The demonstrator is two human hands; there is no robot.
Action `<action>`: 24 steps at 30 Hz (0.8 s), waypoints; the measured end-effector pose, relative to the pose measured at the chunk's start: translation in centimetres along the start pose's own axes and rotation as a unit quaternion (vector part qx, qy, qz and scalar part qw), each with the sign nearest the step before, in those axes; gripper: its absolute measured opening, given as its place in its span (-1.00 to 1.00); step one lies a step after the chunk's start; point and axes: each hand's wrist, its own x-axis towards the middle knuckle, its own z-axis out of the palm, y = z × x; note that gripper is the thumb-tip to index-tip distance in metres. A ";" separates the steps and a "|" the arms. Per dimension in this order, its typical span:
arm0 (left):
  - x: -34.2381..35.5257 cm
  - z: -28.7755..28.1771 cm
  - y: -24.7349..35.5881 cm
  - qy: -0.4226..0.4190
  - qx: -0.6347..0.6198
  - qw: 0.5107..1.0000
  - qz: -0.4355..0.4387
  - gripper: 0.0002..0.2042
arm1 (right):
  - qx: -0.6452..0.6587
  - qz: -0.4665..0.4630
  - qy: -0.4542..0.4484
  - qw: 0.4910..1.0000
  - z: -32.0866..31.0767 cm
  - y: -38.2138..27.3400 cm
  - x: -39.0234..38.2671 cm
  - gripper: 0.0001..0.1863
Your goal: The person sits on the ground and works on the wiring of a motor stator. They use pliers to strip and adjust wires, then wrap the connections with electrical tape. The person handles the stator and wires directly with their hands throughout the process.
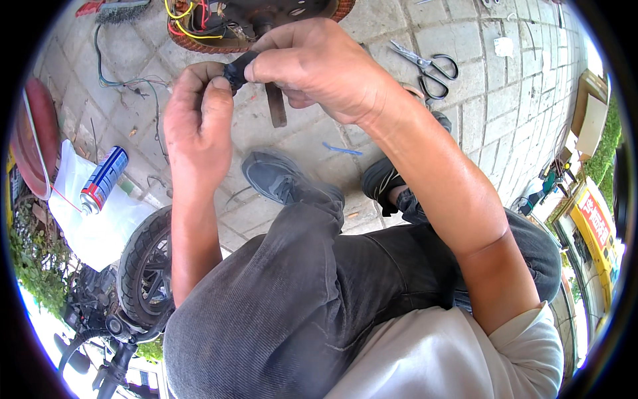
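My left hand (203, 110) pinches one end of a small black piece (235, 72), soft-looking like tape or rubber; its exact kind I cannot tell. The fingers of my right hand (312, 70) close on its other end, so both hands meet on it. Below my right fingers a flat brownish-grey strip (276, 106) points down; whether I hold it is hidden. Just beyond my hands lies a round wheel-like part (256, 20) with a rusty brown rim, and red, yellow and black wires (193, 23) come out of it.
Scissors with black handles (428, 66) lie open on the paving at the right. Loose wires (126, 81), a blue spray can (105, 178) and a white plastic bag (93, 229) are at the left, near a vehicle's black tyre (143, 272). A blue strip (342, 149) lies between my shoes.
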 end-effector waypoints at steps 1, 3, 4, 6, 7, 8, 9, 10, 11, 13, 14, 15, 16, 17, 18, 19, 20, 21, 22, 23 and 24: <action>0.1 -0.1 -0.1 -0.009 0.006 1.000 0.008 -0.86 | -0.004 0.000 0.006 1.000 0.0 -0.1 -0.1 -0.78; 0.3 -0.3 -0.4 -0.027 0.019 0.999 0.025 -0.86 | 0.028 -0.002 0.016 0.999 -0.8 0.0 0.1 -0.80; 0.4 -0.5 -0.5 -0.021 0.008 1.000 0.020 -0.85 | 0.043 -0.003 0.021 0.999 -1.2 0.0 0.1 -0.80; 0.5 -0.9 -0.5 -0.005 -0.015 1.000 0.008 -0.84 | 0.000 -0.032 0.042 0.999 -1.3 0.1 0.4 -0.79; 0.4 -0.9 -0.4 -0.009 -0.043 0.999 -0.008 -0.84 | -0.022 -0.047 0.053 0.997 -1.4 0.1 0.4 -0.79; 0.2 -0.9 -0.3 -0.013 -0.069 0.997 -0.024 -0.83 | -0.057 -0.059 0.059 0.995 -1.2 0.1 0.3 -0.78; 0.1 -0.7 -0.1 -0.018 -0.097 0.994 -0.038 -0.83 | -0.093 -0.072 0.067 0.991 -1.1 -0.1 0.1 -0.77; -0.1 -0.3 0.4 0.001 -0.092 0.995 -0.046 -0.82 | -0.130 -0.085 0.075 0.985 -0.9 -0.4 -0.1 -0.76; -0.3 0.4 1.1 0.020 -0.087 0.995 -0.054 -0.81 | -0.122 -0.075 0.072 0.987 -0.6 -0.8 -0.5 -0.75; -0.6 1.4 1.7 0.062 -0.094 0.992 -0.061 -0.79 | -0.104 -0.054 0.065 0.991 -0.1 -1.6 -1.3 -0.73; -0.6 1.6 1.8 0.072 -0.074 0.993 -0.048 -0.80 | -0.116 -0.056 0.072 0.989 0.1 -1.6 -1.5 -0.72; -0.6 1.7 1.8 0.082 -0.054 0.995 -0.035 -0.81 | -0.127 -0.058 0.079 0.987 0.2 -1.7 -1.7 -0.72; -0.6 1.8 1.8 0.092 -0.034 0.995 -0.022 -0.82 | -0.139 -0.060 0.086 0.985 0.3 -1.8 -1.8 -0.71; -0.6 1.7 1.7 0.097 -0.010 0.995 -0.010 -0.83 | -0.137 -0.062 0.083 0.985 0.4 -1.7 -1.8 -0.71; -0.6 1.6 1.3 0.101 0.013 0.995 0.003 -0.84 | -0.136 -0.065 0.081 0.985 0.4 -1.6 -1.7 -0.70; -0.6 1.6 1.1 0.105 0.036 0.994 0.015 -0.84 | -0.136 -0.067 0.079 0.985 0.5 -1.5 -1.6 -0.69; -0.6 1.7 1.1 0.111 0.029 0.993 0.012 -0.84 | -0.147 -0.082 0.085 0.982 0.6 -1.3 -1.5 -0.69; -0.6 1.8 1.0 0.117 0.023 0.993 0.009 -0.84 | -0.158 -0.098 0.090 0.979 0.7 -1.1 -1.4 -0.69; -0.6 1.9 1.0 0.124 0.016 0.992 0.006 -0.84 | -0.169 -0.113 0.095 0.975 0.7 -1.0 -1.3 -0.69; -0.6 1.9 0.9 0.128 0.022 0.992 0.008 -0.84 | -0.171 -0.109 0.092 0.975 0.7 -1.0 -1.3 -0.69; -0.6 1.9 0.8 0.131 0.027 0.991 0.010 -0.84 | -0.172 -0.105 0.090 0.975 0.8 -1.0 -1.3 -0.69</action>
